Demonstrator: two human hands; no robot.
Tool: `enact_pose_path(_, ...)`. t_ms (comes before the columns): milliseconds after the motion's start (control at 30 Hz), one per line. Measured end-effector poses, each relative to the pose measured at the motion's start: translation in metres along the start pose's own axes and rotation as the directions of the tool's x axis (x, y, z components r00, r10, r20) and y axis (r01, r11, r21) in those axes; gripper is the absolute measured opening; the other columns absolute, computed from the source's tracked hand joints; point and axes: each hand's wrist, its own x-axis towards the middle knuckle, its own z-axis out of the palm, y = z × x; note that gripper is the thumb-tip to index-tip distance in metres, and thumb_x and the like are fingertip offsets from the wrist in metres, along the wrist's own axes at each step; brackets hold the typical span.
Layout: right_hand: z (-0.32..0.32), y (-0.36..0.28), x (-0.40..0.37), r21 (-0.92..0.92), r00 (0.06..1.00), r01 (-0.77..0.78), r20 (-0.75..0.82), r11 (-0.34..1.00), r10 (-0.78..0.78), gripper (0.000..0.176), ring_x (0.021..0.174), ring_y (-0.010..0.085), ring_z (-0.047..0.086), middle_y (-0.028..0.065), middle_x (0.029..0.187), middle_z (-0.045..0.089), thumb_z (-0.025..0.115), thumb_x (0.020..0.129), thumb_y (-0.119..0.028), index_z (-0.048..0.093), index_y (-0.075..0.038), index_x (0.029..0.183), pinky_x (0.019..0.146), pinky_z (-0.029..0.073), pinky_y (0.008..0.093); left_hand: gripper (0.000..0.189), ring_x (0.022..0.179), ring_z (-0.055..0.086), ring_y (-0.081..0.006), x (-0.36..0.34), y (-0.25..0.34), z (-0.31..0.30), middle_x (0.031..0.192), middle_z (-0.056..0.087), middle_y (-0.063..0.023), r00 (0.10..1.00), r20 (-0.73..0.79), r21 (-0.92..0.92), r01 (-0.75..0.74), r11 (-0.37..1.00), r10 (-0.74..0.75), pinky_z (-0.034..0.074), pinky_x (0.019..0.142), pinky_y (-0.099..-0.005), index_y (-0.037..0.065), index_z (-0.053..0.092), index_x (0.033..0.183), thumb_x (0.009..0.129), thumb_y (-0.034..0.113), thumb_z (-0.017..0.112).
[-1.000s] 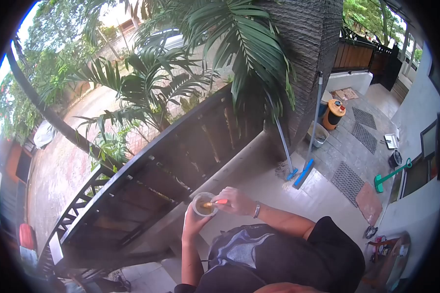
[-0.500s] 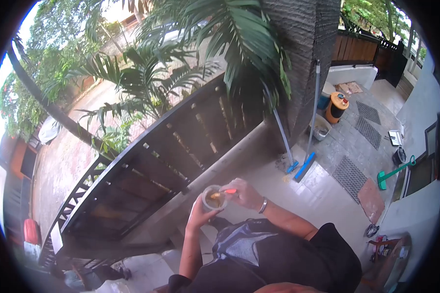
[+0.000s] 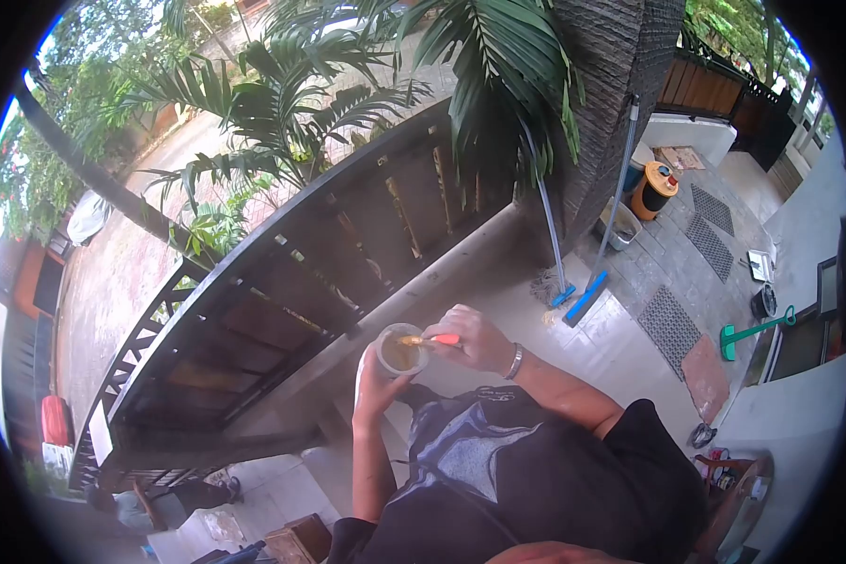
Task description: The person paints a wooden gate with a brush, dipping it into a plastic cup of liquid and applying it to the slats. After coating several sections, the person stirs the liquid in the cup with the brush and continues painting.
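Note:
My left hand (image 3: 372,393) is wrapped round a small round tub (image 3: 382,344), held up in front of my chest. Its open mouth faces me, and a brownish-yellow content shows inside. In my right hand (image 3: 481,340), the fingers are closed on a brush with an orange-red handle (image 3: 449,339). The brush's yellowish tip reaches over the rim into the tub. A metal bracelet (image 3: 515,361) circles my right wrist.
A dark slatted gate (image 3: 291,273) runs ahead, with a palm (image 3: 498,85) behind it. A blue push broom (image 3: 587,299) leans on the pillar. Rubber mats (image 3: 669,329), an orange-topped drum (image 3: 653,195) and a green-handled dustpan (image 3: 729,342) stand right. A person (image 3: 164,508) is at lower left.
My view has shifted, and both hands with tub and brush appear slightly higher. More of the brush's yellowish part shows above the rim. The person at lower left has come further into view.

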Motion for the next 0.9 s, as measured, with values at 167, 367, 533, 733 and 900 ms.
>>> enact_pose_path(167, 0.014, 0.008, 0.008, -0.030, 0.995, 0.096, -0.009, 0.995, -0.096, 0.016, 0.076, 0.0241, 0.059, 0.0040, 0.084, 0.064, 0.069, 0.088, -0.021, 0.067, -0.010, 0.099, 0.077, 0.047, 0.0384, 0.069, 0.111, 0.064, -0.0269, 0.005, 0.014, -0.006, 0.118, 0.065, -0.0135, 0.997, -0.054, -0.006, 0.058, 0.998, -0.058, 0.048, 0.097, -0.0392, 0.001, 0.056, 0.127, 0.068, 0.017, 0.088)
enact_pose_path(367, 0.010, 0.005, 0.007, -0.011, 0.996, 0.088, -0.026, 0.996, -0.088, 0.019, 0.078, 0.0245, 0.060, 0.0051, 0.086, 0.066, 0.069, 0.091, -0.026, 0.067, -0.009, 0.100, 0.078, 0.046, 0.0385, 0.073, 0.112, 0.064, -0.0243, 0.007, 0.023, -0.008, 0.119, 0.066, -0.0128, 0.996, -0.067, -0.046, 0.062, 0.997, -0.065, 0.049, 0.097, -0.0370, 0.001, 0.055, 0.129, 0.067, 0.017, 0.090)
enact_pose_path(533, 0.005, 0.004, -0.001, -0.003, 0.997, 0.070, -0.036, 0.998, -0.070, 0.020, 0.078, 0.0252, 0.060, 0.0054, 0.084, 0.065, 0.069, 0.091, -0.026, 0.067, -0.009, 0.101, 0.077, 0.046, 0.0389, 0.072, 0.112, 0.064, -0.0246, 0.004, 0.021, -0.001, 0.119, 0.066, -0.0130, 0.998, -0.060, -0.027, 0.021, 0.999, -0.023, 0.049, 0.097, -0.0374, 0.001, 0.056, 0.128, 0.067, 0.017, 0.090)
enact_pose_path(733, 0.001, 0.001, -0.007, 0.009, 0.997, 0.063, -0.034, 0.998, -0.062, 0.017, 0.073, 0.0249, 0.058, 0.0050, 0.079, 0.062, 0.070, 0.089, -0.021, 0.068, -0.010, 0.101, 0.074, 0.046, 0.0385, 0.073, 0.112, 0.064, -0.0256, -0.002, 0.022, 0.004, 0.118, 0.067, -0.0136, 1.000, -0.008, -0.005, 0.023, 1.000, -0.023, 0.049, 0.098, -0.0381, 0.001, 0.057, 0.128, 0.066, 0.019, 0.091)
enact_pose_path(900, 0.003, -0.001, -0.008, 0.022, 0.998, 0.054, -0.034, 0.998, -0.053, 0.016, 0.072, 0.0251, 0.056, 0.0051, 0.076, 0.059, 0.069, 0.090, -0.022, 0.068, -0.010, 0.100, 0.074, 0.046, 0.0384, 0.076, 0.115, 0.063, -0.0265, -0.005, 0.015, 0.005, 0.121, 0.066, -0.0139, 1.000, 0.002, -0.037, 0.024, 0.999, -0.024, 0.047, 0.101, -0.0386, 0.001, 0.056, 0.129, 0.065, 0.022, 0.092)
